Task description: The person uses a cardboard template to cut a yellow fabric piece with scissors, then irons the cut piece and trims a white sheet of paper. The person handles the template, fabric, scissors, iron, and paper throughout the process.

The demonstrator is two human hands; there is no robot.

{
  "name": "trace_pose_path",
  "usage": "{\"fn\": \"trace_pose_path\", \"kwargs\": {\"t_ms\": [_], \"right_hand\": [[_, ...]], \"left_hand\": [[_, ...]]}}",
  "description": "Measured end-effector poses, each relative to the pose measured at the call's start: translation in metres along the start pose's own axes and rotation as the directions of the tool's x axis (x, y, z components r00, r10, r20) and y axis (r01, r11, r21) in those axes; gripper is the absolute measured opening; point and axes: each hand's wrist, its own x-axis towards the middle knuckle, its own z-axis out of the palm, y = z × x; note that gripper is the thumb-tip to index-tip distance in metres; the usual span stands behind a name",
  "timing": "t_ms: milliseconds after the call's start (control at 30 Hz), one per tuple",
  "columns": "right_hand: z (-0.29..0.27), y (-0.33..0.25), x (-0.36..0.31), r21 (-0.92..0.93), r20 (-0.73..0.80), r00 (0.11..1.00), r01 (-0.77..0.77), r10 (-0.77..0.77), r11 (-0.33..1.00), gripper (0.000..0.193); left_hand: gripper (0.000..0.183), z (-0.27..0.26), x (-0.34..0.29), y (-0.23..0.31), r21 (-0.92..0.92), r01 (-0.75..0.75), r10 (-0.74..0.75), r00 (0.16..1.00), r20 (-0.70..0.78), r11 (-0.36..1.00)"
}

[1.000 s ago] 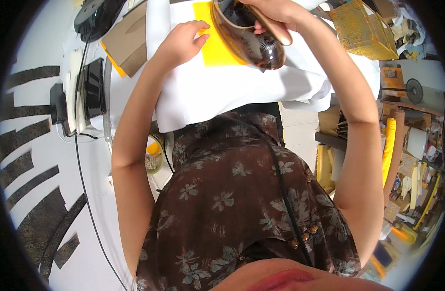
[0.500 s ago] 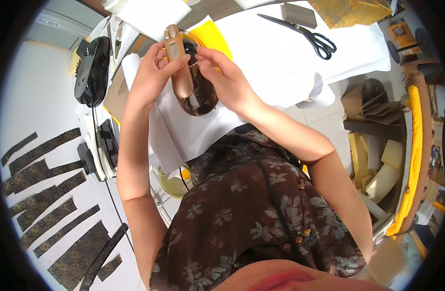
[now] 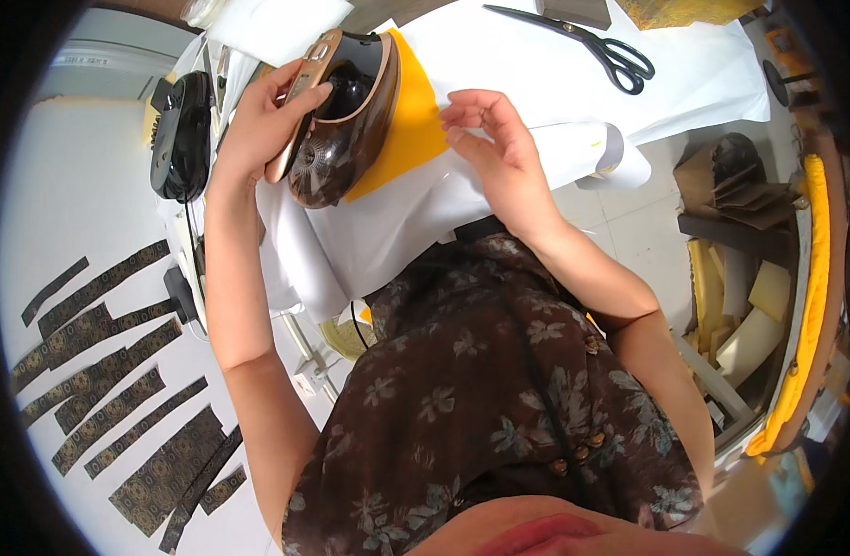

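Observation:
My left hand is wrapped around the gold handle of a brown and gold clothes iron. The iron is tilted to the left, so the dark glossy side of its body shows. Just right of it, and partly hidden by it, lies a yellow sheet on white paper or cloth. My right hand is raised beside the yellow sheet's right edge. Its fingers are slightly curled and apart, with nothing in them.
Large black scissors lie on the white-covered table at the far right. A black telephone-like device stands left of my left hand. Dark patterned strips are spread on the white surface at lower left. Foam pieces fill a bin at right.
The iron has moved left and tilted, uncovering more of the yellow sheet. My right hand has come away from the iron to the right. My left hand still grips the handle.

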Motion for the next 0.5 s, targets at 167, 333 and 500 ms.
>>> {"fn": "trace_pose_path", "kwargs": {"t_ms": [167, 333, 500], "right_hand": [[-0.012, -0.005, 0.007, 0.049, -0.070, 0.998, -0.006, 0.010, 0.999, 0.034], [-0.013, -0.001, 0.008, -0.058, -0.098, 0.993, 0.057, -0.063, 0.997, 0.032], [-0.014, -0.002, 0.009, 0.008, -0.118, 0.993, 0.017, -0.016, 1.000, 0.034]], "left_hand": [[0.062, 0.012, 0.001, 0.011, 0.063, 0.015, -0.016, 1.000, 0.011, 0.998], [0.058, 0.017, 0.002, 0.003, 0.057, -0.068, 0.070, 0.997, -0.025, 0.996], [0.056, 0.023, 0.003, -0.008, -0.052, -0.128, 0.123, 0.988, -0.094, 0.990]]}}
